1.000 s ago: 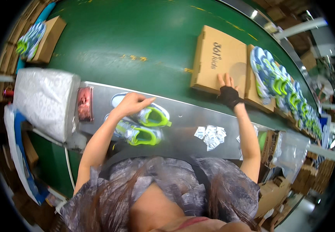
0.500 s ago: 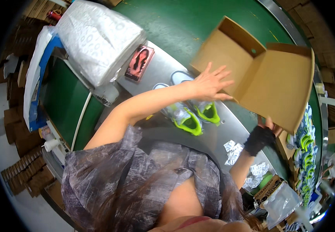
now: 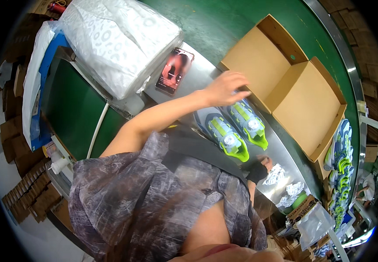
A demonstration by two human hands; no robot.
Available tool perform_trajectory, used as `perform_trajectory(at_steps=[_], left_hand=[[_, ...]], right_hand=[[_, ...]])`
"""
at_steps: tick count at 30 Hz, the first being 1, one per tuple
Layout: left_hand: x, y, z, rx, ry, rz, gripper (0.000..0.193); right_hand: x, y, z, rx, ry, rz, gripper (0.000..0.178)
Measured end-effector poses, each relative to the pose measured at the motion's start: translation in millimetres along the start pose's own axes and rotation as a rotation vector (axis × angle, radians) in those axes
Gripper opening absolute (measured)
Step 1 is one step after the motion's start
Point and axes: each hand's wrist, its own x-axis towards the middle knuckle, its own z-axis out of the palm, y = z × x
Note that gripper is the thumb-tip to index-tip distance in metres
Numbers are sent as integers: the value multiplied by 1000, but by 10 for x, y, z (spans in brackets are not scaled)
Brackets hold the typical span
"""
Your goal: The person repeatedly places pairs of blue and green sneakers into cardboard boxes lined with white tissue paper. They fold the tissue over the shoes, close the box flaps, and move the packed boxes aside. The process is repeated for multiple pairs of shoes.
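Pair of pale blue and lime shoes (image 3: 220, 131): side by side on the metal surface (image 3: 280, 146), soles down, toes pointing away to the upper left, lime heels toward the person.

Left hand (image 3: 229, 88): above the toe end of the shoes, near the box edge. Fingers half curled, a gap between thumb and fingers, nothing seen held.

Right hand (image 3: 264, 164): in a black fingerless glove, low beside the heels, just by a heap of white packets (image 3: 275, 174). Fingers look bent; small and partly turned away, so cannot tell whether they pinch a packet.

Handling, my judgement: light fingertips separate thin packets best; a loose left hand avoids scuffing the toes, and its forearm is best kept off them.

Farther out: open cardboard box (image 3: 309, 105), lid folded back, beyond the shoes; second packet heap (image 3: 291, 194); phone (image 3: 174, 71) beside a plastic-wrapped bundle (image 3: 114, 46); row of similar shoes (image 3: 342, 159) at far right.
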Motion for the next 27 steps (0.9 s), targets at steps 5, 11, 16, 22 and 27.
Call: perform_trajectory(at_steps=[5, 11, 16, 22, 27], left_hand=[[-429, -301, -1337, 40, 315, -448, 16], [-1098, -1157, -2549, 1048, 212, -313, 22], [-1140, -1403, -2746, 815, 182, -514, 24], [-1080, -1151, -3280, 816, 368, -575, 23], [-378, 75, -3582, 721, 580, -374, 27]], right_hand=[[177, -465, -358, 360, 323, -2, 37], [633, -2123, -734, 927, 149, -193, 48], [1151, -2836, -62, 584, -128, -446, 42], [1226, -3008, 303, 336, -270, -523, 30], [1098, -3147, -173, 708, -756, -478, 31]])
